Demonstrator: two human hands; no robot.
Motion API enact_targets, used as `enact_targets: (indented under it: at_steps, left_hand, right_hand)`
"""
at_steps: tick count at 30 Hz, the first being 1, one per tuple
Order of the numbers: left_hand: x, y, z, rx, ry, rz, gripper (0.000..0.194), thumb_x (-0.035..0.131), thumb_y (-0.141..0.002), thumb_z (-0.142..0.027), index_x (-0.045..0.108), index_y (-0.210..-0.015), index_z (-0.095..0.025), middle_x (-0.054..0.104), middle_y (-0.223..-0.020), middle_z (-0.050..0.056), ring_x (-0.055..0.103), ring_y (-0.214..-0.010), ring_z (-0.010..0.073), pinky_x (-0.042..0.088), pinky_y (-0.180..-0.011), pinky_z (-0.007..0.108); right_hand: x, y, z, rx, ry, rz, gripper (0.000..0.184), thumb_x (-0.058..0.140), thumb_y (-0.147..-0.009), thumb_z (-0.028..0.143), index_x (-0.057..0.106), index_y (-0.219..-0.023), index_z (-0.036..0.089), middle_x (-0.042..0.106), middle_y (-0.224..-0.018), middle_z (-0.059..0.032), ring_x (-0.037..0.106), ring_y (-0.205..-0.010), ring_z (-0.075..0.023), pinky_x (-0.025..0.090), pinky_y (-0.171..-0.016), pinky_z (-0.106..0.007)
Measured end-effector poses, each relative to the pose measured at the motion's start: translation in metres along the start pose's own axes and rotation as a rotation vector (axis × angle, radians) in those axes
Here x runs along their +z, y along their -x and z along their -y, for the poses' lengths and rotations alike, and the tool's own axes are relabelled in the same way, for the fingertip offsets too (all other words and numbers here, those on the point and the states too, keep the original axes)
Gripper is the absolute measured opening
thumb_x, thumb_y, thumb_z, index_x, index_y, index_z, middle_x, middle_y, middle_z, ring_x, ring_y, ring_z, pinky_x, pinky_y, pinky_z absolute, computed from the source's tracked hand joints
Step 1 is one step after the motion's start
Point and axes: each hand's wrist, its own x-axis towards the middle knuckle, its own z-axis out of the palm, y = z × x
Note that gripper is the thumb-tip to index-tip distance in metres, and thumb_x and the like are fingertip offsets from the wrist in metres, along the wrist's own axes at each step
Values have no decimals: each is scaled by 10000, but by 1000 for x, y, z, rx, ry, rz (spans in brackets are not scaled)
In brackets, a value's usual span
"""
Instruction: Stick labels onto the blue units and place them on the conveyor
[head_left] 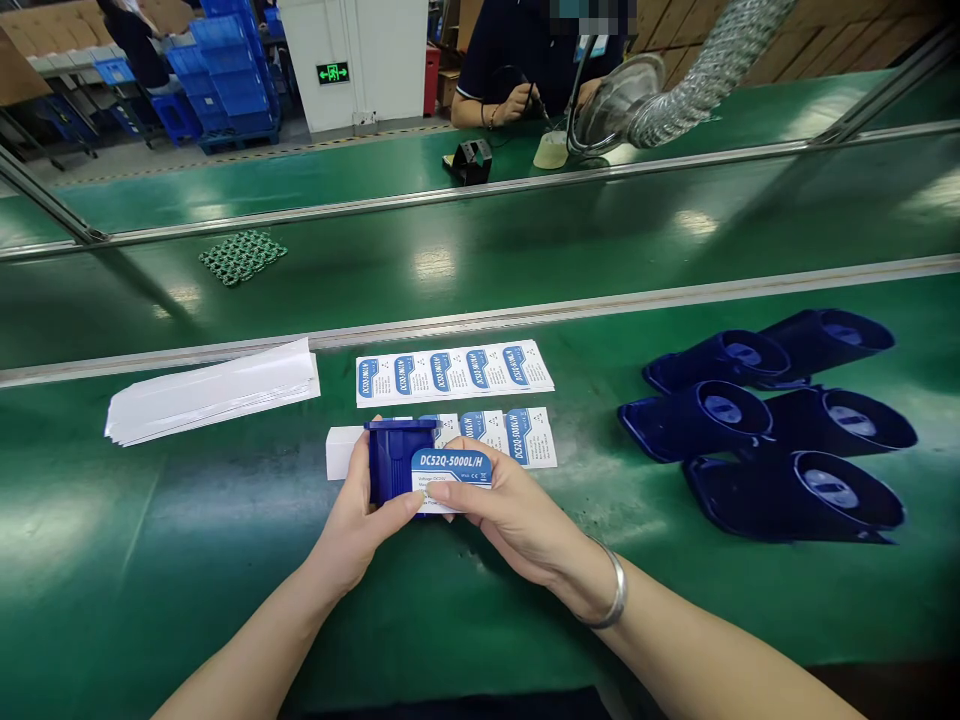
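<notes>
Blue plastic housing [391, 465] is pinched between thumb and fingers of the left grip [354, 512]; a blue-and-white label [456, 478] is pinched against its side by the right grip [517, 512]. Whether it is fully stuck cannot be seen. Just beyond the grips, unused labels are left on label strips [454, 373]. Right of them, five similar housings [806, 420] are laid out, their labelling unclear. Wrists are angled inward, thumbs uppermost.
</notes>
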Motion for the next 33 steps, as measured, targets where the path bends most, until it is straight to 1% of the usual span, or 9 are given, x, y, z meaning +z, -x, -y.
enact_targets:
  at_steps: [4, 7, 10, 16, 20, 24, 27, 31, 33]
  left_hand:
    - [-1, 1, 1, 9, -10, -29, 938, 763, -855, -329, 190, -1597, -342, 462, -1556, 64, 476, -1391, 324, 477, -1087, 409]
    - [-1, 2, 1, 6, -8, -40, 951, 778, -839, -330, 201, -1595, -343, 454, -1565, 64, 466, -1401, 326, 480, -1087, 406]
    - [2, -1, 1, -7, 38, -75, 901, 779, -836, -338, 266, -1578, -327, 482, -1542, 73, 474, -1394, 331, 475, -1095, 414]
    - [10, -5, -1, -33, 134, -283, 678, 753, -851, -403, 455, -1445, -273, 636, -1340, 90, 602, -1243, 319, 519, -1017, 442]
    - [11, 0, -6, -61, 136, -188, 674, 804, -800, -309, 481, -1388, -257, 652, -1312, 90, 608, -1224, 306, 500, -1031, 439]
    - [13, 3, -8, -22, 194, -69, 933, 869, -691, -200, 366, -1470, -295, 634, -1358, 91, 603, -1238, 315, 475, -1061, 467]
    - [12, 2, -3, 22, 223, -81, 846, 839, -761, -294, 377, -1469, -295, 637, -1359, 91, 600, -1250, 314, 468, -1072, 477]
    - [8, 0, 4, 34, 226, -186, 582, 724, -888, -385, 480, -1410, -305, 643, -1366, 70, 565, -1309, 290, 453, -1096, 446]
    - [6, -1, 6, 52, 227, -203, 551, 736, -879, -373, 520, -1382, -301, 667, -1334, 66, 567, -1310, 288, 454, -1095, 437]
  right_hand:
    - [0, 0, 0, 7, -8, 5, 420, 953, -698, 341, 632, -913, 177, 624, -845, 0, 550, -794, -152, 448, -716, -257]
    - [0, -1, 0, -3, -7, 3, 414, 956, -696, 334, 625, -890, 178, 621, -824, 7, 543, -767, -140, 444, -685, -243]
    - [1, 0, -2, -35, 33, -2, 413, 956, -698, 353, 621, -870, 184, 613, -804, 20, 537, -739, -130, 447, -666, -235]
    - [7, 2, -8, -119, 165, 52, 348, 858, -822, 427, 647, -962, 189, 639, -874, -3, 575, -786, -157, 487, -734, -273]
    - [6, -2, 0, -157, 122, 70, 321, 836, -836, 447, 666, -927, 190, 627, -865, -9, 550, -749, -154, 491, -692, -269]
    - [2, -5, 11, -196, 131, 118, 305, 799, -869, 457, 661, -896, 187, 609, -844, -17, 545, -761, -164, 474, -644, -260]
    - [-1, -3, 14, -282, 252, 130, 296, 741, -915, 471, 623, -936, 200, 598, -878, -26, 558, -790, -185, 499, -677, -294]
    - [-5, 2, 18, -495, 613, -53, 277, 624, -996, 470, 579, -1115, 224, 624, -975, -55, 587, -875, -220, 493, -759, -346]
    - [-7, 3, 21, -577, 768, -116, 271, 595, -1006, 485, 575, -1068, 221, 622, -933, -50, 582, -841, -219, 473, -740, -345]
